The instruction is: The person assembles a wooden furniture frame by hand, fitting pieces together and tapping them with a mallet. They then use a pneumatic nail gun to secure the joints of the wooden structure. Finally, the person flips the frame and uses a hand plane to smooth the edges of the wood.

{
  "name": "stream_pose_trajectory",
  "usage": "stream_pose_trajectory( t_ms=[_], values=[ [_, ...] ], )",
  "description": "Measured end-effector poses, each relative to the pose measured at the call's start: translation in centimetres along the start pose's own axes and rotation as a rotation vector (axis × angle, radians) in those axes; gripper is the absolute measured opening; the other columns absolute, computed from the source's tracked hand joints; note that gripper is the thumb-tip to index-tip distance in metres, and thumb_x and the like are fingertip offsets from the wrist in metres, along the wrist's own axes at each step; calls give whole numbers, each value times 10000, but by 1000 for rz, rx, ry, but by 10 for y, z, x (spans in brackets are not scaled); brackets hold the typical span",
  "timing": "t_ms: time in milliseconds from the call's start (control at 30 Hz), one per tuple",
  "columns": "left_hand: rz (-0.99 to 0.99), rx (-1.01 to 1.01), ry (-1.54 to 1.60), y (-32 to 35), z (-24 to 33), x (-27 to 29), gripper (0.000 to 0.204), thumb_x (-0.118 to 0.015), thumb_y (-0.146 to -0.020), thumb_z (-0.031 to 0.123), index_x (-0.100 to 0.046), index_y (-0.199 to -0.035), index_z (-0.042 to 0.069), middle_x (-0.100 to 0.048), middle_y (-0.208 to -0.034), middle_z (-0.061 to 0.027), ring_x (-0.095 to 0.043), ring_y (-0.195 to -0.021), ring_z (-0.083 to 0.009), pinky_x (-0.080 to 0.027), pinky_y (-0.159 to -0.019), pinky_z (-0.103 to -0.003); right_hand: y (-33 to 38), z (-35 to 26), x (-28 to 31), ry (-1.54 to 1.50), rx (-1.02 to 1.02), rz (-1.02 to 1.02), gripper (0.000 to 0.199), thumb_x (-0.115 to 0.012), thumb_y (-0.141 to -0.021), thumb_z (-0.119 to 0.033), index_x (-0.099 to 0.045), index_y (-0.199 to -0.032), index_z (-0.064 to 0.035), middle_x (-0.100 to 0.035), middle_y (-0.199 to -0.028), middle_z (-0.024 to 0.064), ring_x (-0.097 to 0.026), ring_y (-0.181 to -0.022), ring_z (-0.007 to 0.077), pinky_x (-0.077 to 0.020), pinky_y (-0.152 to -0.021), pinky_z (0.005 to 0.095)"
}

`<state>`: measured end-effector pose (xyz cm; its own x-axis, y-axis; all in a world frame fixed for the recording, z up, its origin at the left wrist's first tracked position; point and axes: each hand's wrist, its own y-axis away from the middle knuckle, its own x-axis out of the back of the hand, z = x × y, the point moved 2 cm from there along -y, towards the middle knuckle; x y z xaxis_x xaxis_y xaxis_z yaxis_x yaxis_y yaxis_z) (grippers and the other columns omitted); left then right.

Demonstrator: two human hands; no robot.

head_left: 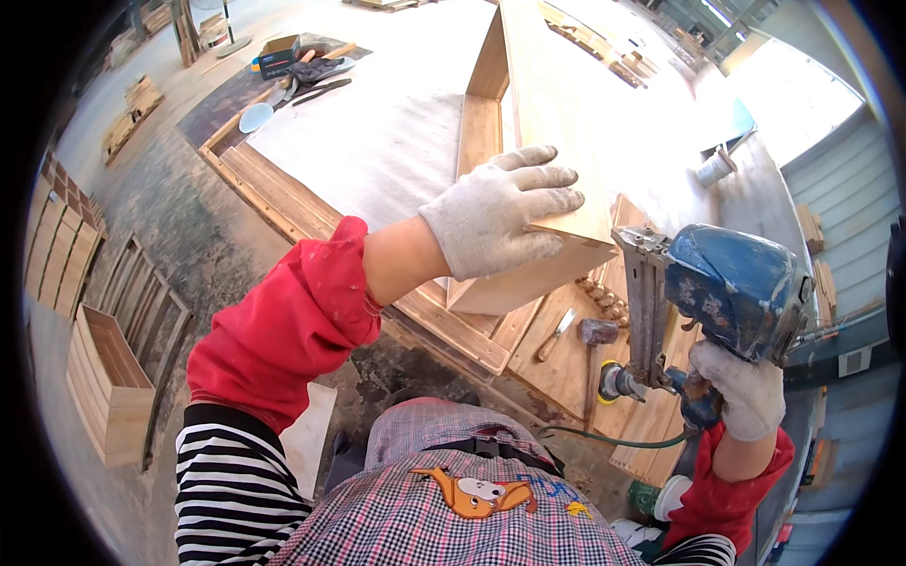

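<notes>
While a white-covered workbench (387, 160) fills the middle of the head view, stacked wooden boxes (61, 241) stand on the grimy floor (212, 203) at left. Atop the bench rests a wooden frame (552, 113), its far end cut off; whether the blue nail gun (731, 283) touches it is unclear. The gloved left hand (505, 212) lies spread on the frame; the right hand (741, 389) grasps the nail gun's handle.
</notes>
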<state>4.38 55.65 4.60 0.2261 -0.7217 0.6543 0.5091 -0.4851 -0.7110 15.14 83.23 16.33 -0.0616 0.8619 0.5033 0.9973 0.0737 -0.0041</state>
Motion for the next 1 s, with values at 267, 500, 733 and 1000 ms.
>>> stream_pose_trajectory(
  t_ms=[267,500,733,1000],
  values=[
    [151,120,-152,-8,26,-7,340,-684,-798,309,-671,-1042,73,-652,-1172,-118,-536,-1190,-364,-396,-1006,-506,-8,-23,1,92,-72,-69,288,-716,-703,-14,-619,-974,-1,-602,-717,13,-539,-609,84,-429,-534,247],
    [209,115,-122,-4,34,-11,259,-680,-810,232,-683,-1018,77,-660,-1154,-107,-546,-1178,-357,-401,-992,-533,-9,-31,-6,34,-120,-22,332,-725,-705,-16,-617,-1018,7,-611,-756,18,-546,-633,85,-441,-555,249],
    [224,93,-125,-3,38,-11,225,-637,-834,199,-702,-1023,95,-675,-1135,-81,-561,-1165,-337,-399,-984,-566,-14,-33,-6,162,-92,-93,376,-696,-687,-8,-597,-1050,5,-611,-786,17,-548,-650,84,-456,-573,249],
    [146,0,-80,1,26,-1,260,-564,-904,200,-677,-1109,87,-690,-1094,-103,-622,-1097,-279,-439,-989,-494,-17,-42,-6,124,-69,-85,328,-715,-682,-83,-619,-987,-9,-604,-764,11,-555,-616,85,-461,-536,240]
  ],
)
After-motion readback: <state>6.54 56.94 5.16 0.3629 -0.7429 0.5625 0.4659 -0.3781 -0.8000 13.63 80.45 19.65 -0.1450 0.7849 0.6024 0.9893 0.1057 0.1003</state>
